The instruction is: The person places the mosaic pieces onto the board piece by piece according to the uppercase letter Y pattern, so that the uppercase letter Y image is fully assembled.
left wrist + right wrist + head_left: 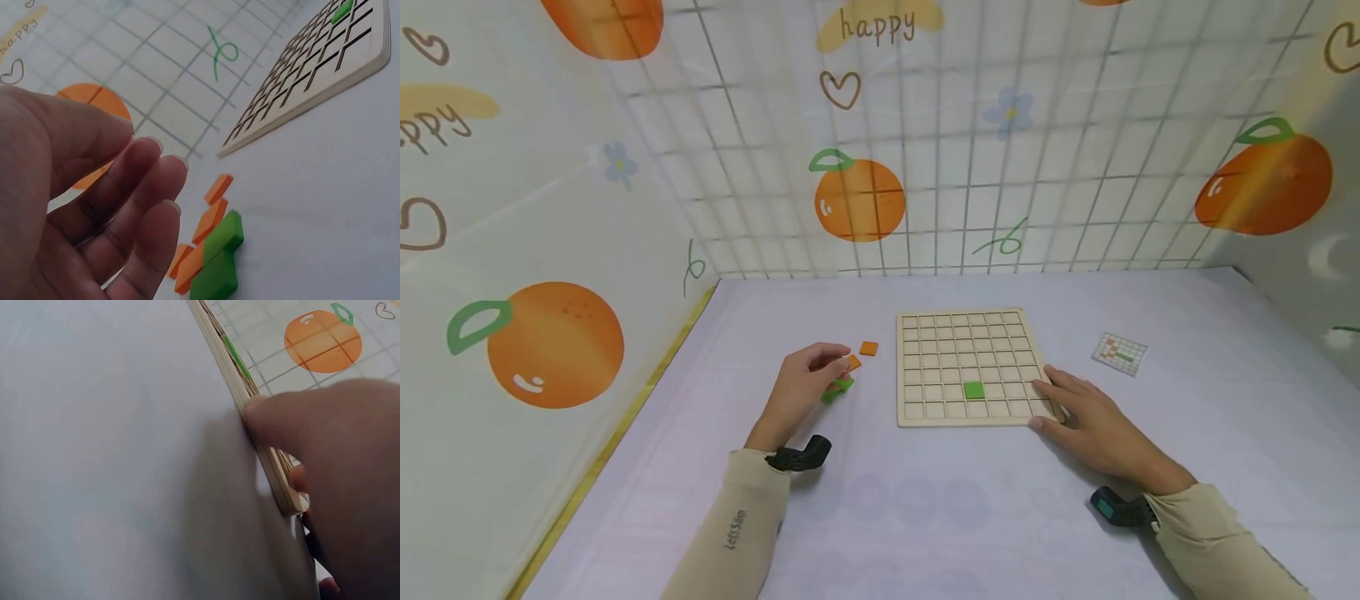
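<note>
My left hand (808, 379) hovers over a small cluster of tiles, its thumb and fingers loosely bent; no tile shows between the fingertips in the left wrist view. Below them lie orange tiles (210, 221) and green tiles (215, 275), touching or overlapping. Another orange tile (868, 348) lies just beyond, to the right. My right hand (1093, 425) holds the near right corner of a square wooden grid board (958, 350), thumb at the front edge and fingers over the right side. One green tile (973, 390) sits in a cell near the board's front.
A small printed card (1120, 353) with a coloured grid pattern lies right of the board. The white tabletop (910, 508) meets a patterned cloth wall (737, 167) at the back, and another stands along the left side.
</note>
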Demonstrator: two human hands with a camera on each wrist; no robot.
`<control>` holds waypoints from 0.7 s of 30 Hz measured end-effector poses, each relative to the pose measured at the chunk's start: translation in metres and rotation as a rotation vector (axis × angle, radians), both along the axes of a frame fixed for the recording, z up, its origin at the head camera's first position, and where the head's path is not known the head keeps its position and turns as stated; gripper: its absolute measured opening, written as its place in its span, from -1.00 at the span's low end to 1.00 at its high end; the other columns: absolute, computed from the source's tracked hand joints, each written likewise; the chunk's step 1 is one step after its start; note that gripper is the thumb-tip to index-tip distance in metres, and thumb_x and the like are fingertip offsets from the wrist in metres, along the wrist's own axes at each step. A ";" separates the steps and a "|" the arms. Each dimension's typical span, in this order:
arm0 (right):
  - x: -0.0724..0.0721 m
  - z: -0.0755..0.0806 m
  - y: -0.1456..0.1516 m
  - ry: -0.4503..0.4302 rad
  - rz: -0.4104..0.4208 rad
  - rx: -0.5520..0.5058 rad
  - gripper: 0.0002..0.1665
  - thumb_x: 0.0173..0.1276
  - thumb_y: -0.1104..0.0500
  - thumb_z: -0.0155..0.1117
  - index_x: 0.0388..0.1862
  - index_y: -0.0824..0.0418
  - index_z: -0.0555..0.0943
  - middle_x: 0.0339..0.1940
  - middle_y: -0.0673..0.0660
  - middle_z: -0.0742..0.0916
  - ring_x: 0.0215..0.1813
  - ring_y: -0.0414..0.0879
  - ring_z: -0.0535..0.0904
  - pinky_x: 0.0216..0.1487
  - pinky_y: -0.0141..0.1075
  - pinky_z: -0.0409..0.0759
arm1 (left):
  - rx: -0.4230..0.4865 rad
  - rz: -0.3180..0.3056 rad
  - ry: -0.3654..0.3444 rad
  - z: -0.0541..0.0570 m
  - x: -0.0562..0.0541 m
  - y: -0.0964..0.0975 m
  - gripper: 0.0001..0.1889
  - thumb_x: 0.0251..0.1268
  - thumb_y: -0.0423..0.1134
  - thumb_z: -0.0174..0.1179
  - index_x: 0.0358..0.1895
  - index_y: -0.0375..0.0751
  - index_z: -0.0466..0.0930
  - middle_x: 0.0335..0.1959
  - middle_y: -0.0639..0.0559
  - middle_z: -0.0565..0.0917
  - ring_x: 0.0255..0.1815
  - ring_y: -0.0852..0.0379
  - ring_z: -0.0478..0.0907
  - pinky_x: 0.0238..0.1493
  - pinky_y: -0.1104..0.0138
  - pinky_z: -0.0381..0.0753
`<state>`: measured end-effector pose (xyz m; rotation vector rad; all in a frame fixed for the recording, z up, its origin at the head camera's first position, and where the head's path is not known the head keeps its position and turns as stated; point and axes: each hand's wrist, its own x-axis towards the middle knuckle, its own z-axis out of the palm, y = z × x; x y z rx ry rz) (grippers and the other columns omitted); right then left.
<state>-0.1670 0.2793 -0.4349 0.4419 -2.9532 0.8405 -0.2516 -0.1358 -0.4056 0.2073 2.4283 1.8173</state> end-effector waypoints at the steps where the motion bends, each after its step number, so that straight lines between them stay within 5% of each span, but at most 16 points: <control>1: 0.000 0.000 -0.001 -0.001 0.000 -0.001 -0.17 0.44 -0.21 0.24 0.49 0.26 0.38 0.58 0.32 0.23 0.54 0.37 0.07 0.37 0.32 0.08 | -0.013 0.003 0.003 -0.001 0.000 -0.003 -0.65 0.42 -0.17 0.25 0.17 -0.23 0.62 -0.05 -0.20 0.69 -0.08 -0.08 0.65 -0.06 0.11 0.64; 13: -0.001 -0.001 -0.002 -0.014 -0.011 0.005 -0.15 0.43 -0.24 0.24 0.49 0.26 0.37 0.59 0.31 0.22 0.54 0.36 0.07 0.37 0.32 0.08 | -0.087 0.055 -0.006 -0.008 -0.003 -0.030 -0.66 0.44 -0.12 0.24 0.17 -0.19 0.62 -0.02 -0.07 0.67 -0.09 -0.03 0.63 -0.07 0.25 0.64; 21: -0.001 -0.002 0.001 0.000 0.009 0.000 -0.17 0.45 -0.22 0.23 0.48 0.28 0.37 0.58 0.34 0.22 0.53 0.38 0.08 0.37 0.33 0.07 | -0.243 0.050 -0.019 -0.018 -0.008 -0.039 -0.75 0.40 -0.15 0.26 0.07 -0.09 0.69 -0.05 0.01 0.66 -0.05 0.02 0.55 0.01 0.21 0.57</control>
